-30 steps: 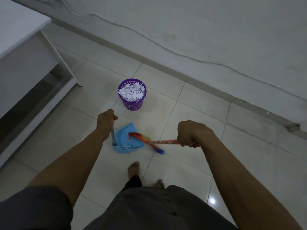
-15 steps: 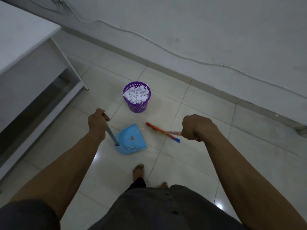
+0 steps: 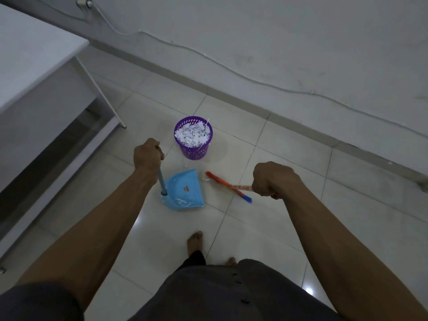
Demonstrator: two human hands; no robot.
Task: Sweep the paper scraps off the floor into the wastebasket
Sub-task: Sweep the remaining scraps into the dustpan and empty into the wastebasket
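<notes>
On floor, dustpan [image 3: 185, 189]: left hand [image 3: 148, 156] grips its handle; scraps [image 3: 181, 201] may spill when lifted.
Wastebasket [image 3: 193, 137]: heaped; overflow likely.
Broom [image 3: 228, 186]: clenched in right hand [image 3: 274, 179].

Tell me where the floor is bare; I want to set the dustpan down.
Bare tiles lie between the bin and the wall, and right of the broom. It is crowded between the dustpan, broom and bin.

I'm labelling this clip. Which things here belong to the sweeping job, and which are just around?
Job: blue dustpan, broom, purple wastebasket, paper scraps, left hand, right hand.
Around: white desk, wall cable.
</notes>
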